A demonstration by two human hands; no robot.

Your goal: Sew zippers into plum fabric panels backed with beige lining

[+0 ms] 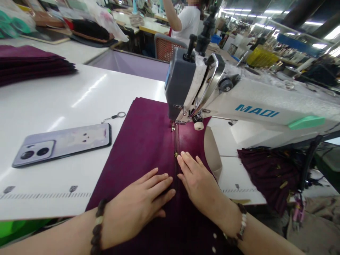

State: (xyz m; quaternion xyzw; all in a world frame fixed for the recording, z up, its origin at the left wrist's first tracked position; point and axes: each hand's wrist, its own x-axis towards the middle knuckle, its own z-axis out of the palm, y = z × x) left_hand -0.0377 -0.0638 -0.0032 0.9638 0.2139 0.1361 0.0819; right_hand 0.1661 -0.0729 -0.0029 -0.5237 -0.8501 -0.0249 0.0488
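I am looking down over a white bench (90, 83) that runs across most of my view. The next largest thing on it is the sewing machine (260, 102), its head standing ahead and its body stretching off to the right. Beneath the needle end lies the maroon panel (140, 141), flat on the bench and reaching back toward me under both wrists. At the far left sits a stack of maroon pieces (32, 65). My left hand (140, 198) enters from the lower left, palm down and open on the panel, fingers close together and pointing up and to the right, thumb tucked below them. My right hand (199, 179) comes from the lower right, also open and palm down, fingers slanting up and to the left, the little finger slightly apart. Neither hand grips anything. A pale phone (77, 140) lies left of the panel. Between the hands runs a narrow zipper (175, 141), up to the presser foot (173, 128). Smallest is the brass zipper pull (175, 154), just beside my right fingertips.
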